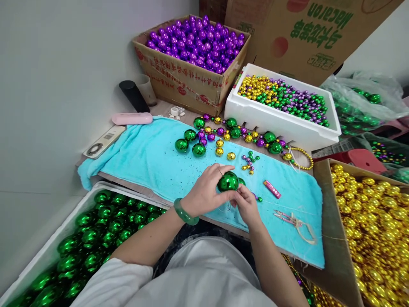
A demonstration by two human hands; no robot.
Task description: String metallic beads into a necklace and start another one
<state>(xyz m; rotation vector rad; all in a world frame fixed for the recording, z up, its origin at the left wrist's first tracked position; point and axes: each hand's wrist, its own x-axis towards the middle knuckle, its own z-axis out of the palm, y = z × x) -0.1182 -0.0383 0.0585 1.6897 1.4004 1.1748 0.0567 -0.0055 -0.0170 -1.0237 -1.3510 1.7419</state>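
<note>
My left hand (207, 192) is closed around a large shiny green ball (228, 181), thumb below it and fingers above. Just right of it, my right hand (248, 207) pinches close to the ball's underside; what sits between those fingertips is too small to make out. Another green ball (242, 182) shows partly behind the held one. Small beads (259, 198) on a thin clear string peek out beyond my right fingers. Ahead on the turquoise towel (143, 145) lie loose gold balls (230, 156) and a small cluster of coloured beads (250, 162).
A beaded garland (235, 132) lies along the towel's far edge. Scissors (295, 224) and a pink packet (272, 189) rest at right. Around stand a carton of purple balls (185, 81), a white foam box (281, 115), a carton of gold beads (338, 238) and a bin of green balls (96, 230).
</note>
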